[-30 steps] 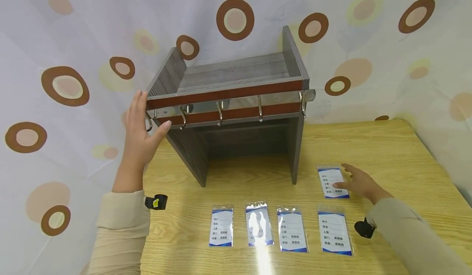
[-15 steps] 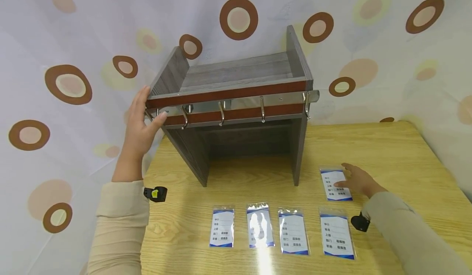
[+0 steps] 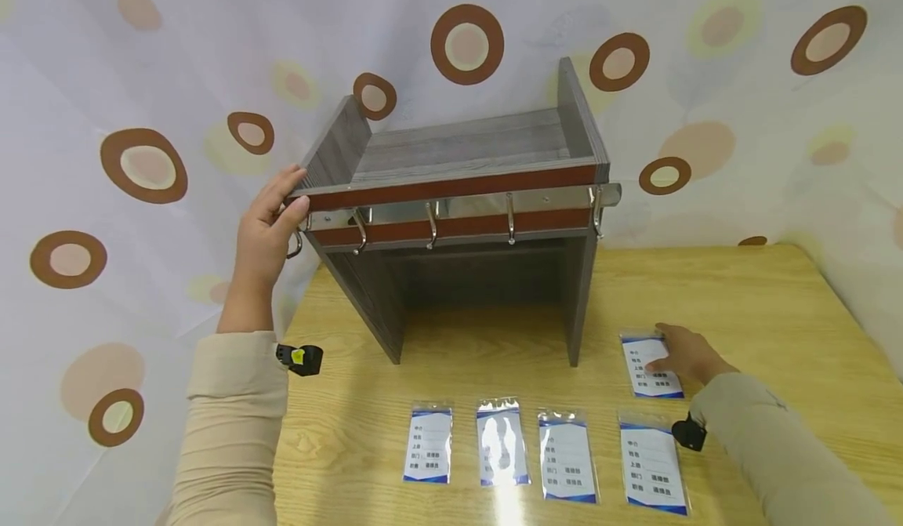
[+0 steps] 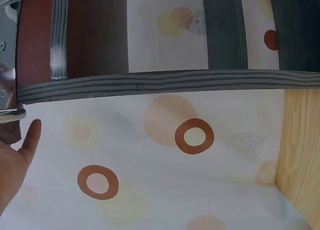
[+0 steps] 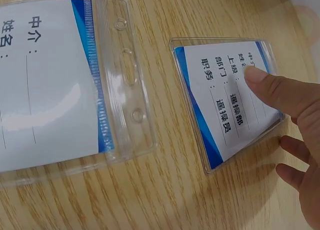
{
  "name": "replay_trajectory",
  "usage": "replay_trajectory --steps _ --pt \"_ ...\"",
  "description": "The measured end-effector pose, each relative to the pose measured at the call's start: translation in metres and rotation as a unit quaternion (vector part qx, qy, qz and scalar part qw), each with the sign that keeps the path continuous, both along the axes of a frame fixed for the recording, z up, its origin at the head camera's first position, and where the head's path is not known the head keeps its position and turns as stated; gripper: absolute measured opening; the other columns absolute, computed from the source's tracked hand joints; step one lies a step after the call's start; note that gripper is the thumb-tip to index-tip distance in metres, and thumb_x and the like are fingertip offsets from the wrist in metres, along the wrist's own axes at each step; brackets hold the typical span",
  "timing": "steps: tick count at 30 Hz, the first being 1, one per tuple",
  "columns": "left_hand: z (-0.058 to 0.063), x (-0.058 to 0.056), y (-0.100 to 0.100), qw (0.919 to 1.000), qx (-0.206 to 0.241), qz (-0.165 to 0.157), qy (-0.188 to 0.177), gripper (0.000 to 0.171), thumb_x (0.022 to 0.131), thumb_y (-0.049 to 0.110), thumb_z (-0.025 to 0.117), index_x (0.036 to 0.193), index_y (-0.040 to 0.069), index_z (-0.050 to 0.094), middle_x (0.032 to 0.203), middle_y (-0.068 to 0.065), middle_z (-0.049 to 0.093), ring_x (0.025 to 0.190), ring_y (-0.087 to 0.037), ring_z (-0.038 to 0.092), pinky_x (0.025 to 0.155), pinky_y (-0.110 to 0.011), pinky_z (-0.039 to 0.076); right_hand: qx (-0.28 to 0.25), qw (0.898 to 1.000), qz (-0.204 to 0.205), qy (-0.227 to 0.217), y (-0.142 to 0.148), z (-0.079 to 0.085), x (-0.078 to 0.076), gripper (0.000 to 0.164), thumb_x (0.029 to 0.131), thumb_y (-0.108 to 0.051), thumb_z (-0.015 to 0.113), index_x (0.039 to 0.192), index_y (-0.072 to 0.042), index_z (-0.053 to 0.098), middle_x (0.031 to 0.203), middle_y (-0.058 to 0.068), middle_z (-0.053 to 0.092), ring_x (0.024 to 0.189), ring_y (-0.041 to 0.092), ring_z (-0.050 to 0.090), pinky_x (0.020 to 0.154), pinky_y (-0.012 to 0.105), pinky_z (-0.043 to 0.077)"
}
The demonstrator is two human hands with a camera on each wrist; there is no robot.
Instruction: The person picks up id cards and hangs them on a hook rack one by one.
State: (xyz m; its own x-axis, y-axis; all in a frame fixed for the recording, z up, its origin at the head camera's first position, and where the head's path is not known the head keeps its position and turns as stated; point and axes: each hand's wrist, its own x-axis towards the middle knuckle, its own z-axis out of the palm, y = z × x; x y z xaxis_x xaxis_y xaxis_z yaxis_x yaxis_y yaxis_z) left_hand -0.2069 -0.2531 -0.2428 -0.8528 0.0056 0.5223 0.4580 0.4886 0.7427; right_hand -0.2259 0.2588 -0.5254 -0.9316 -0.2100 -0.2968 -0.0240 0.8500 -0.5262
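My left hand [image 3: 261, 236] grips the front left corner of a grey wooden shelf unit [image 3: 458, 146], thumb at its red front strip and fingers over the side edge. In the left wrist view part of that hand [image 4: 15, 170] shows beside a metal hook [image 4: 12, 116]. On the table at right, my right hand [image 3: 691, 353] pinches an ID badge [image 3: 638, 353] in a clear sleeve. The right wrist view shows the thumb [image 5: 260, 77] on the badge's printed face, two fingers below its edge, and the index finger hidden.
Several more badges lie in a row in front: a left one [image 3: 428, 444], a glare-covered one [image 3: 502, 440], another [image 3: 567, 455] and a right one [image 3: 652, 463]. A hook rail [image 3: 473, 206] crosses the shelf's front. Patterned cloth [image 3: 762, 197] hangs behind the wooden table [image 3: 741, 291].
My left hand has moved in onto the shelf corner, its thumb now up on the front strip. My right thumb and fingers have drawn closer together on the badge. The head view has shifted slightly.
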Motion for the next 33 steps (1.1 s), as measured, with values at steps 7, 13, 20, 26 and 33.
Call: replay_trajectory --steps 7,13,20,26,33 --pt "0.0015 -0.0036 -0.0009 0.9990 0.041 0.016 -0.009 0.036 0.084 0.022 0.057 0.117 0.007 0.056 0.128 0.000 0.044 0.120 -0.010 0.032 0.093 -0.027 0.032 0.055 0.998 0.007 0.016 -0.0024 -0.0005 0.0019 0.092 0.060 -0.035 0.075 0.125 0.013 0.031 0.122 0.035 0.033 0.104 0.052 0.032 0.083 0.061 0.027" --pt "0.0002 -0.0078 -0.0020 0.9982 0.060 0.009 0.006 0.031 0.082 0.016 0.059 0.112 0.005 0.059 0.125 -0.005 0.047 0.119 -0.012 0.034 0.089 -0.024 0.036 0.082 0.996 0.018 0.031 -0.0034 0.0011 0.0053 0.092 0.057 -0.035 0.077 0.124 0.011 0.033 0.124 0.033 0.030 0.102 0.053 0.029 0.080 0.063 0.027" --pt "0.0010 -0.0086 -0.0026 0.9979 0.065 0.000 0.006 0.031 0.083 0.016 0.059 0.111 0.004 0.059 0.126 -0.005 0.046 0.119 -0.013 0.035 0.088 -0.023 0.037 0.097 0.994 0.034 0.039 -0.0060 0.0030 0.0046 0.099 0.050 -0.038 0.079 0.123 0.011 0.035 0.121 0.032 0.031 0.101 0.052 0.029 0.079 0.063 0.027" --pt "0.0003 -0.0058 -0.0035 0.9975 0.070 0.007 0.004 0.029 0.083 0.016 0.058 0.110 0.006 0.060 0.125 -0.004 0.047 0.118 -0.013 0.036 0.083 -0.019 0.039 0.102 0.992 0.044 0.052 -0.0090 0.0063 0.0055 0.098 0.045 -0.039 0.082 0.118 0.011 0.039 0.114 0.034 0.034 0.097 0.050 0.033 0.076 0.061 0.029" --pt "0.0021 -0.0024 -0.0041 0.9982 0.055 0.025 0.002 0.030 0.083 0.019 0.058 0.110 0.006 0.060 0.125 -0.001 0.047 0.117 -0.011 0.037 0.081 -0.018 0.039 0.064 0.996 0.025 0.055 -0.0094 0.0019 0.0086 0.091 0.044 -0.035 0.083 0.111 0.011 0.042 0.105 0.031 0.040 0.091 0.047 0.037 0.074 0.059 0.032"
